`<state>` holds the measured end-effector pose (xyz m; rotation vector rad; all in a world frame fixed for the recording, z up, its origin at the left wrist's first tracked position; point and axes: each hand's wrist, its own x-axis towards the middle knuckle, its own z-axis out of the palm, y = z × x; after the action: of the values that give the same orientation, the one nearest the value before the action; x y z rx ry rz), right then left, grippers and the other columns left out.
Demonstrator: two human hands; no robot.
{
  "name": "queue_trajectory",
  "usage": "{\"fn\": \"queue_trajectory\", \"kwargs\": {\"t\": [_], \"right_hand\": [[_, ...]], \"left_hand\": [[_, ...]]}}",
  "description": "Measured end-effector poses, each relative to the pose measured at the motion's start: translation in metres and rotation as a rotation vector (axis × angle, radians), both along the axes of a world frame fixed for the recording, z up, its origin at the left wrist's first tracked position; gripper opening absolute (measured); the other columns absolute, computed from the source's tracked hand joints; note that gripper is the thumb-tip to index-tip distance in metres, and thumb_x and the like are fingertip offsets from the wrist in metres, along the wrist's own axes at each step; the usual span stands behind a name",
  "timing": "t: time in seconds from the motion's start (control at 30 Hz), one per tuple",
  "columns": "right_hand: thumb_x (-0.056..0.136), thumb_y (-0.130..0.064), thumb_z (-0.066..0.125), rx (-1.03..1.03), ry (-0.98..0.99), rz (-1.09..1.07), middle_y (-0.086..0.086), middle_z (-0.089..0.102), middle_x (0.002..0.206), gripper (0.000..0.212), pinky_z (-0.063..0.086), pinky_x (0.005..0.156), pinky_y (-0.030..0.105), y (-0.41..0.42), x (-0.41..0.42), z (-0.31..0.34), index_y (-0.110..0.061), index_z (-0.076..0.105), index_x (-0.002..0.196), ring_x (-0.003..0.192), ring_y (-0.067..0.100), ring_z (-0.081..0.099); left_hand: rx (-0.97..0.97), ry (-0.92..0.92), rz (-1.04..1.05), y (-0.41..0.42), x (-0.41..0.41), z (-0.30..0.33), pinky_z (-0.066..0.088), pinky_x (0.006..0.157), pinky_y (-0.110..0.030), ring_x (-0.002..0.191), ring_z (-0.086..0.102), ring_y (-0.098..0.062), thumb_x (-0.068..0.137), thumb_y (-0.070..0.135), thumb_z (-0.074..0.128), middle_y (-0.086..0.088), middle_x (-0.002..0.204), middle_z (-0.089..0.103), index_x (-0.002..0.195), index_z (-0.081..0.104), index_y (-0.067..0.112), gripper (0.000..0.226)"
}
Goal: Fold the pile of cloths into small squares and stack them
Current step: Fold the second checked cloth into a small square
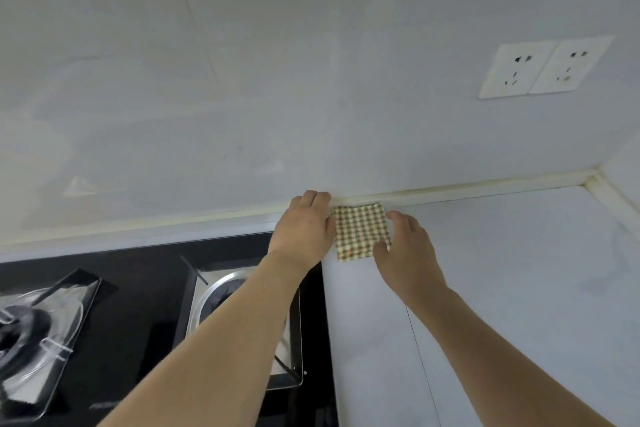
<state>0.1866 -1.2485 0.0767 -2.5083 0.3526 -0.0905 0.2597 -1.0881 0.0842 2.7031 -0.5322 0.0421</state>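
Note:
A small folded cloth [360,230] with a green, orange and cream check lies flat on the pale countertop [502,270], close to the back wall. My left hand [306,225] rests at its left edge, fingers reaching to the wall seam. My right hand [407,246] touches its right edge and lower right corner with relaxed fingers. Neither hand visibly curls round the cloth. No other cloths are in view.
A black gas hob [138,305] with two burners on foil liners sits at the left, under my left forearm. A double wall socket [543,68] is on the white wall at upper right. The counter meets a side wall at the far right corner [592,180].

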Motion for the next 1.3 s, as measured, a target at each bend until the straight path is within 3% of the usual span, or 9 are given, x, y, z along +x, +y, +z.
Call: {"fn": "queue_trajectory", "kwargs": {"t": [0.33,0.67,0.9,1.3], "right_hand": [[0.090,-0.018,0.052,-0.167,-0.039,0.130,0.009,0.044,0.138,0.052,0.035,0.103,0.037,0.073,-0.044,0.055,-0.009,0.036,0.139,0.125,0.028,0.042],[0.094,-0.023,0.052,-0.157,-0.036,0.231,0.005,0.038,0.146,0.053,0.028,0.111,0.033,0.241,-0.057,0.082,-0.013,0.033,0.143,0.134,0.022,0.036],[0.093,-0.026,0.057,-0.092,-0.027,0.225,0.000,0.042,0.145,0.050,0.032,0.110,0.033,0.372,-0.054,0.100,-0.019,0.038,0.140,0.132,0.019,0.041],[0.093,-0.019,0.050,-0.130,0.009,0.399,0.004,0.039,0.147,0.053,0.031,0.112,0.034,0.496,-0.055,0.103,-0.014,0.035,0.143,0.135,0.022,0.037]], "left_hand": [[0.073,-0.157,-0.050,0.074,-0.060,0.037,0.038,0.105,-0.033,0.124,0.043,-0.025,0.097,0.023,0.048,-0.005,0.137,0.047,0.135,0.046,0.010,0.041],[0.055,-0.180,0.010,0.241,-0.088,0.054,0.035,0.109,-0.033,0.129,0.040,-0.020,0.100,0.029,0.042,-0.001,0.141,0.045,0.138,0.041,0.015,0.040],[0.019,-0.139,0.100,0.377,-0.082,0.062,0.035,0.108,-0.032,0.129,0.041,-0.019,0.100,0.028,0.042,0.000,0.141,0.045,0.138,0.042,0.016,0.039],[-0.004,-0.136,0.181,0.513,-0.107,0.066,0.036,0.103,-0.031,0.127,0.040,-0.019,0.100,0.027,0.044,0.000,0.138,0.046,0.139,0.042,0.014,0.041]]}}
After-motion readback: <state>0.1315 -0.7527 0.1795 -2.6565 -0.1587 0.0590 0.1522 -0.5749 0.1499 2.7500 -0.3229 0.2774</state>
